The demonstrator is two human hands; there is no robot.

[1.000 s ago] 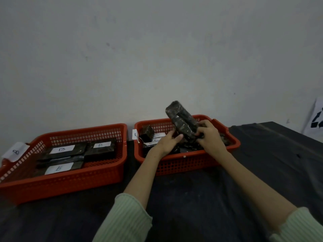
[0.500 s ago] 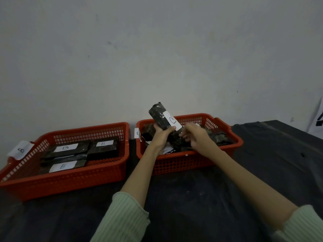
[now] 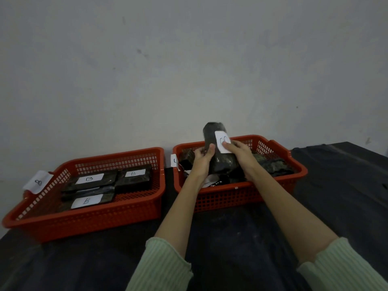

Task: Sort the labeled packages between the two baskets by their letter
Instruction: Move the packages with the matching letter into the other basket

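Both hands grip one dark package upright above the right basket, left hand and right hand curled round it. Label looks like a sideways B, so it probably goes left into the B basket.

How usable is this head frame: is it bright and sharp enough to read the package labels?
Head view: dim overall, no glare; the B labels in the left basket read clearly. The held package, gripped by the left hand and right hand, is slightly blurred, its label sideways. Wide-angle distortion bends the table edges.
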